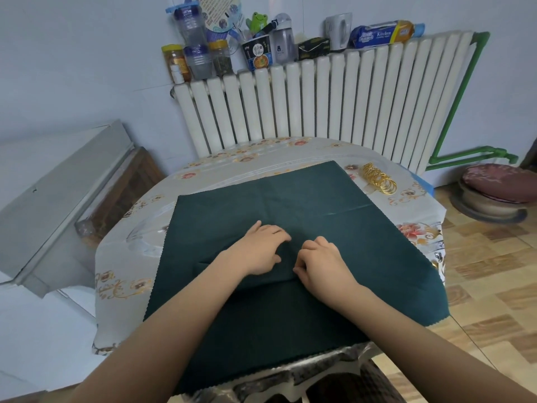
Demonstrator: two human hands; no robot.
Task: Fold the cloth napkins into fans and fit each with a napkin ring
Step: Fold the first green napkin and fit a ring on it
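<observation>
A large dark green cloth napkin (334, 205) lies spread over the small table, its near edge hanging over the front. A raised pleat runs across its middle. My left hand (263, 250) rests on the napkin with curled fingers pinching the pleat. My right hand (322, 261) sits just to its right, fingers and thumb pinching the same fold. A pile of several gold napkin rings (377, 178) lies on the table at the far right, beyond the napkin's corner.
The table wears a floral plastic cover (128, 245). A white radiator (319, 103) stands behind it, with jars, bottles and a packet on top. A grey cabinet (58, 199) is at the left. A cushioned stool (494, 193) stands on the wooden floor at the right.
</observation>
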